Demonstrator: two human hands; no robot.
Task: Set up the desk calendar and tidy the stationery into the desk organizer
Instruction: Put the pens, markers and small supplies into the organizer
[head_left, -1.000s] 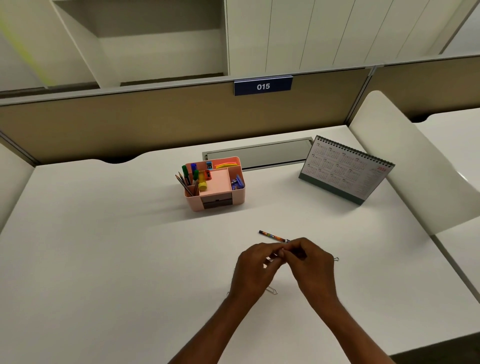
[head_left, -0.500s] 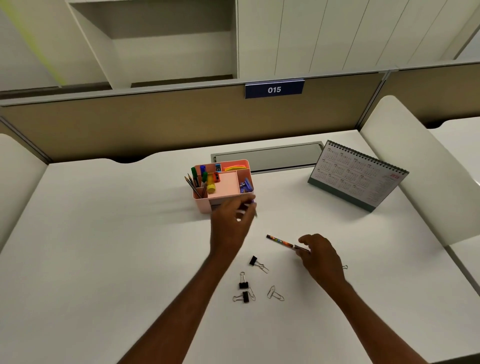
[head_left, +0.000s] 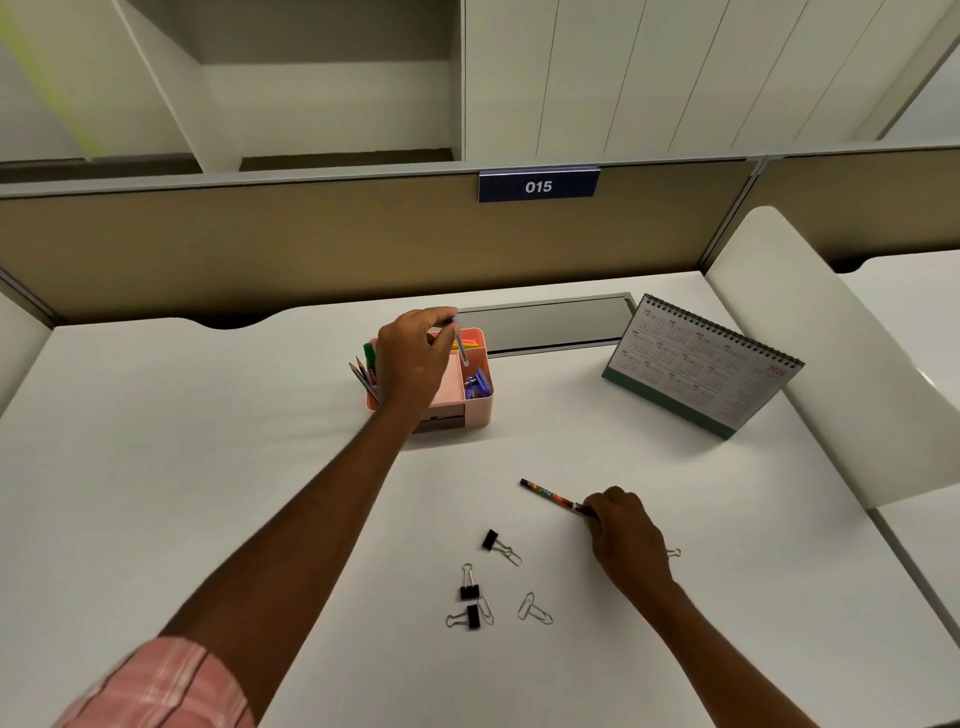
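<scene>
The left hand (head_left: 415, 358) is over the pink plastic desk organizer (head_left: 470, 400) near the back edge of the white desk (head_left: 208, 467). Its fingers pinch a thin purple pen (head_left: 461, 345), tip down over the box. The right hand (head_left: 626, 540) rests on the desk, fingers curled on one end of a patterned pencil (head_left: 550, 496). Three black binder clips (head_left: 470, 590) lie near the front edge. The white spiral desk calendar (head_left: 701, 364) stands by the right edge.

Pink organizer (head_left: 475, 402) mid-desk; calendar (head_left: 698, 366) upright; patterned pencil (head_left: 550, 496), clips (head_left: 470, 590) loose.
</scene>
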